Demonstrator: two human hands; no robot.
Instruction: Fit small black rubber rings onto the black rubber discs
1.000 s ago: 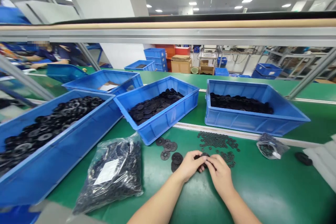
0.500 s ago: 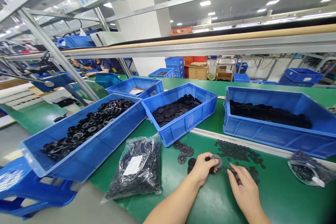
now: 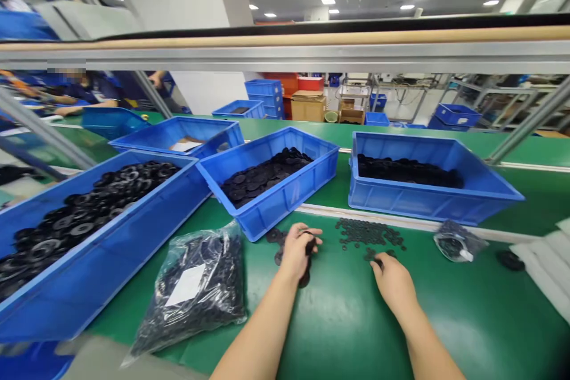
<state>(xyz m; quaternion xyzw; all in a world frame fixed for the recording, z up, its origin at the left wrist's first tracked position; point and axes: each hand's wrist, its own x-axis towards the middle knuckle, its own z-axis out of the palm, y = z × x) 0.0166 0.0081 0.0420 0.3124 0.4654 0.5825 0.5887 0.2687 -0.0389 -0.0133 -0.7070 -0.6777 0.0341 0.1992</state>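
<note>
A green table (image 3: 342, 320) spreads beneath the left hand (image 3: 294, 252) and the right hand (image 3: 395, 282), which are apart from each other. Well to the left of the left hand's grip stands a long blue bin (image 3: 111, 255) heaped with black rings. Beyond the right hand's grip, across a pale strip (image 3: 327, 211), sits a right-hand blue bin (image 3: 414, 202) of dark pieces, and a middle blue bin (image 3: 285, 199) with flat black discs lies beyond and slightly left of the left hand's grip. Left of that same grip, nearer the wearer, slumps a clear bag (image 3: 207, 303) packed with black parts, a white label (image 3: 186, 286) on its front. A small bag (image 3: 458, 242) rests to the right of the right hand's grip, a little farther off. The left fingers are curled around a black disc (image 3: 310, 243); more discs (image 3: 305, 279) lie just under and beside that hand. Smallest are the little black parts (image 3: 367, 231), scattered beyond the right fingertips and reaching up to them. Right thumb and fingers are drawn narrow there, though whether they pinch a part I cannot tell.
</note>
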